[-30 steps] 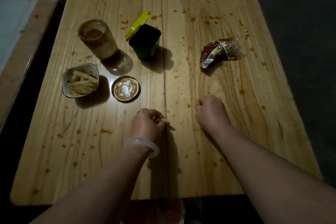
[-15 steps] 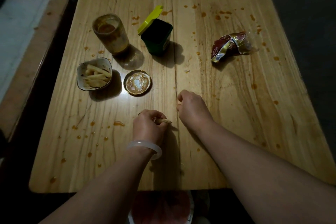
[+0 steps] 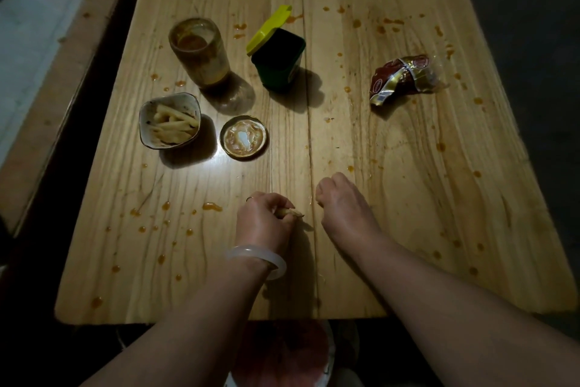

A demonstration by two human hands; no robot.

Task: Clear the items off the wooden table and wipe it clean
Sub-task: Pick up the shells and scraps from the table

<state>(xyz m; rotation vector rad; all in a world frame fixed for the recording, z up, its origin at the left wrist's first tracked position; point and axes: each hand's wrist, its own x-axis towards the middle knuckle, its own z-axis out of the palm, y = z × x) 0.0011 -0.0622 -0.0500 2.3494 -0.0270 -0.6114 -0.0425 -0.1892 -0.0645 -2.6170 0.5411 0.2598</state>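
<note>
Left hand (image 3: 266,223) pinches fry scrap (image 3: 290,213); right hand (image 3: 340,203) curled, contents unclear. Fries bowl (image 3: 147,129) lies up-left, nearer left hand.

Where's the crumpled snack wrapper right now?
Head view: the wrapper lies alone on the table's far right side, right of the green container.

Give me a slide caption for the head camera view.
Left hand pinches a food scrap on the sauce-spattered wooden table; right hand curled beside it.
</note>
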